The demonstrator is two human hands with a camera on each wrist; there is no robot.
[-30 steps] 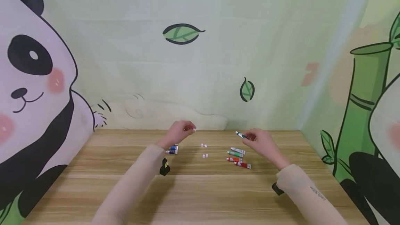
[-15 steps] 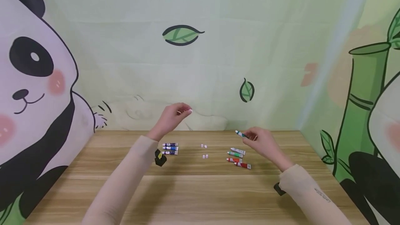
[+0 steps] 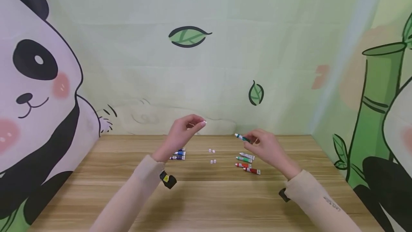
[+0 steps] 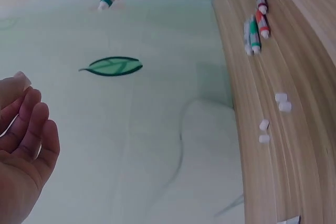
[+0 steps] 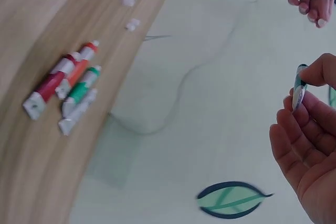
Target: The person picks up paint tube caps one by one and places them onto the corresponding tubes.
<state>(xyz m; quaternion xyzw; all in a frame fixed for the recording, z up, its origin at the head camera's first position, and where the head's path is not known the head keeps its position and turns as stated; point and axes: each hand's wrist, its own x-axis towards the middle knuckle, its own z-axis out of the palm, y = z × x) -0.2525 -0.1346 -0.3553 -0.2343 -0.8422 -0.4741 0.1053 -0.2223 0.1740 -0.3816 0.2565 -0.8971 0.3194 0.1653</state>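
Note:
In the head view my left hand [image 3: 181, 133] is raised above the back of the table, pinching a tiny white cap [image 3: 205, 122] between thumb and fingertip. My right hand [image 3: 265, 146] grips a teal-banded paint tube [image 3: 242, 138], its white tip pointing left toward the left hand. The cap and the tube are apart. In the right wrist view, thumb and fingers pinch this tube [image 5: 299, 90], which appears nearly end-on. Below the right hand lie a silver-white tube [image 3: 247, 156], a green tube [image 3: 244, 160], an orange tube [image 3: 243, 165] and a dark red tube [image 3: 252, 171].
Several loose white caps [image 3: 213, 161] lie mid-table between the hands. Blue tubes [image 3: 178, 157] lie partly behind the left wrist. The wooden table [image 3: 219, 203] meets a printed cloth backdrop [image 3: 222, 63] at its back edge.
My left hand rose with the cap, then came down a little and moved right toward the tube. My right hand shifted slightly left with its tube. The tubes and caps on the table stayed put.

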